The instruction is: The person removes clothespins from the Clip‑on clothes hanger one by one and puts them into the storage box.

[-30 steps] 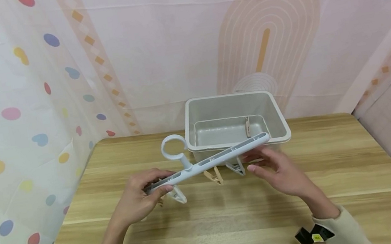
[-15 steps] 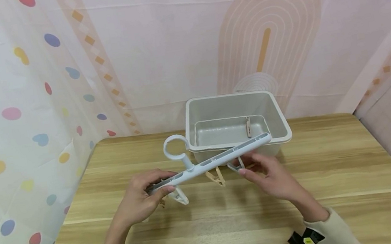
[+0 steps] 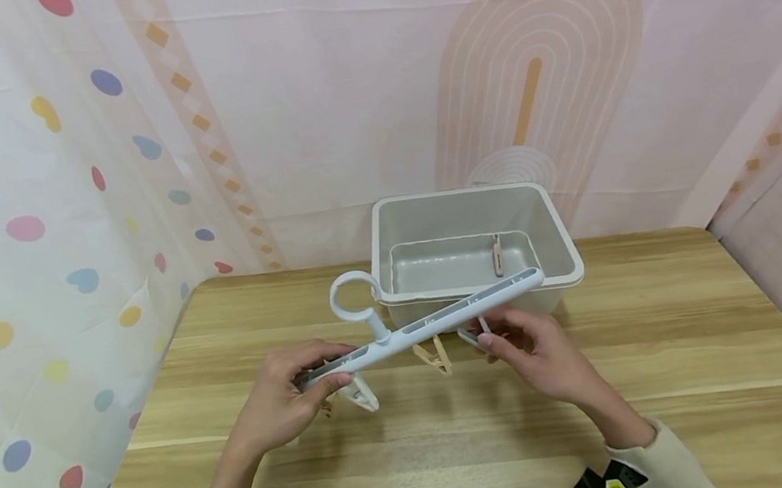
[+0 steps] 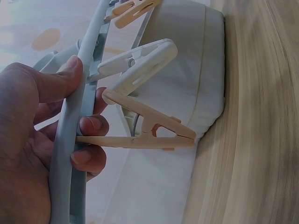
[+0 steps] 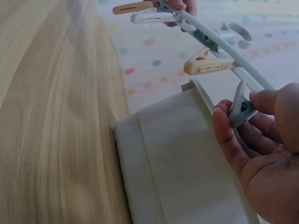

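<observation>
A pale blue plastic hanger with a ring-shaped hook is held tilted above the table, its right end higher. My left hand grips its left end, thumb on the near side and fingers behind. Near that hand hang a tan clothespin and a white clothespin. Another tan clothespin hangs around the bar's middle. Towards the right end, my right hand pinches a grey clothespin between thumb and fingers. Whether the grey clothespin's upper end is fixed to the bar cannot be made out.
A light grey plastic bin stands behind the hanger at the table's back edge. One pinkish-brown clothespin lies inside it. The wooden table extends to both sides, and a patterned curtain hangs behind.
My right hand has moved left and taken the grey clothespin between thumb and fingers. The hanger has shifted very slightly right; my left hand keeps its grip.
</observation>
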The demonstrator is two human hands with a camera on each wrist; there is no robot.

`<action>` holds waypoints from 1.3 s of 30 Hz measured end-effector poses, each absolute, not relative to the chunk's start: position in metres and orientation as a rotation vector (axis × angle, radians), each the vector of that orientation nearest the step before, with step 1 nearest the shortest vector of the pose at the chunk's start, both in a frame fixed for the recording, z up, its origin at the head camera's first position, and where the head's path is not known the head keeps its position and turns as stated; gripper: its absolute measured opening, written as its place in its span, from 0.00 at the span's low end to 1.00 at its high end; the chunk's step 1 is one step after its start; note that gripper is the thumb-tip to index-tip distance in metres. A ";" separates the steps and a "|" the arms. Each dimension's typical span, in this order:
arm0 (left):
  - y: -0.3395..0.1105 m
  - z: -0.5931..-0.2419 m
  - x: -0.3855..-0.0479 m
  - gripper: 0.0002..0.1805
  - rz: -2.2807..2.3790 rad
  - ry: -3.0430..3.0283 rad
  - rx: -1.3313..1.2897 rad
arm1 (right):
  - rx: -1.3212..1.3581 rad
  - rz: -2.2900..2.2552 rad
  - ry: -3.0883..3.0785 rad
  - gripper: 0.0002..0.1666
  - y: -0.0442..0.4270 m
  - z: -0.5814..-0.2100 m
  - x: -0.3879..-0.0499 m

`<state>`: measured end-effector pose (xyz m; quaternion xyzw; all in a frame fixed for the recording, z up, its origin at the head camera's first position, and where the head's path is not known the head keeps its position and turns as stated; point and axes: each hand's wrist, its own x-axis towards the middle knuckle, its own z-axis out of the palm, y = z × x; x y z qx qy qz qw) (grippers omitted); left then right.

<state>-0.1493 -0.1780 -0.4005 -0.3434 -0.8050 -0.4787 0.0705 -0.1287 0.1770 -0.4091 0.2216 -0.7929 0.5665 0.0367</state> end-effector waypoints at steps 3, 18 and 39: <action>-0.178 -0.400 -0.148 0.15 -1.445 -2.411 -1.037 | 0.643 1.715 -2.462 0.14 0.179 -0.408 -0.128; -0.179 -0.400 -0.148 0.15 -1.467 -2.450 -1.011 | 0.615 1.626 -2.436 0.11 0.188 -0.406 -0.129; -0.182 -0.400 -0.149 0.16 -1.412 -2.443 -1.043 | 0.582 1.498 -2.240 0.12 0.192 -0.408 -0.131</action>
